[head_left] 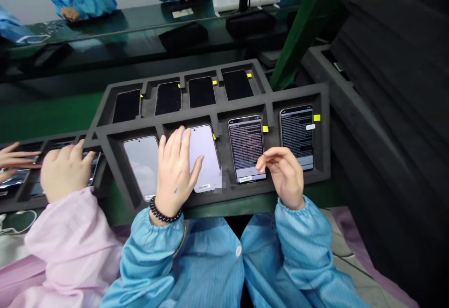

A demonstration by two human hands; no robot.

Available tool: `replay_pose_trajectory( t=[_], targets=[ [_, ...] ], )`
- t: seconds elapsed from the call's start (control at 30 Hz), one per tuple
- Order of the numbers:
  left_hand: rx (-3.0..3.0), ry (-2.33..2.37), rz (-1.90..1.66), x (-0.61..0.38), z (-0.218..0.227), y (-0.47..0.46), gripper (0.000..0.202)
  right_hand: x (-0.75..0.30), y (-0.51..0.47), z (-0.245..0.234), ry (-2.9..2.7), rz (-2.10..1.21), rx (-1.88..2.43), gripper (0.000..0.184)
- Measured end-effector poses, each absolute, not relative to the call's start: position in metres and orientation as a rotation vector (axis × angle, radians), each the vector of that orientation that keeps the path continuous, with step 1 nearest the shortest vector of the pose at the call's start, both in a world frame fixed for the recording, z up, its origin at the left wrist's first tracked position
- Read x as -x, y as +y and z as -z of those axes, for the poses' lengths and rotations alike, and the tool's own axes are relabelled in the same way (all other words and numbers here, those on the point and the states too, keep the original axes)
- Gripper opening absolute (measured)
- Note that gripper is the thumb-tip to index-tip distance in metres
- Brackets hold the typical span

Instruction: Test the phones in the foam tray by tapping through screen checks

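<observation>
My left hand (174, 170) is stretched out, fingers extended, over the left side of a smartphone (206, 158) with a plain light screen. Another light-screened smartphone (139, 161) lies just left of it. My right hand (285, 175) is loosely curled, thumb and index fingertip close together, over the lower right corner of a smartphone (244, 144) showing dense lines of text; whether it touches cannot be told. The rightmost smartphone (295, 125) shows similar text and is partly hidden by that hand. All lie in separate compartments of a black foam tray (245, 195).
Behind, another foam tray (261, 81) holds several dark-screened phones with yellow tabs. At left, a pink-sleeved person's hand (68, 170) is over another tray of phones. A green post (308, 32) and stacked black trays (396, 111) stand at right. Blue-sleeved people work across the bench.
</observation>
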State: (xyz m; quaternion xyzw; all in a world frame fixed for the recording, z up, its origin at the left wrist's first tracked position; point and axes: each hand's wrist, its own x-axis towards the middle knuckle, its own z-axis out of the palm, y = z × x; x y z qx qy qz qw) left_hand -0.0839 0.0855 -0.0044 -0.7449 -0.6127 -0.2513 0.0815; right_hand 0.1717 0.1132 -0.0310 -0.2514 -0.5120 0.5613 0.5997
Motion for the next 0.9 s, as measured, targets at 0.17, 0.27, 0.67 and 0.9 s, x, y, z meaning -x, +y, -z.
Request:
replay_pose_trajectory(
  t=[0.17,0.27,0.67,0.9],
  targets=[
    [2.131,-1.978,1.555,0.083,-0.008,0.086,0.059,-0.172,0.114,0.032,-1.203,-1.299,0.580,0.022],
    [2.112,-2.121,2.098,0.079,-0.010,0.073,0.067,-0.172,0.113,0.034,-1.217,-1.299,0.584,0.021],
    [1.702,-2.682,2.282,0.053,-0.010,0.018,0.039,-0.153,0.111,0.002,-1.638,-1.175,0.878,0.019],
    [1.820,-2.774,2.380,0.024,-0.010,-0.002,0.038,-0.135,0.102,-0.019,-1.956,-0.384,0.984,0.037]
  ],
)
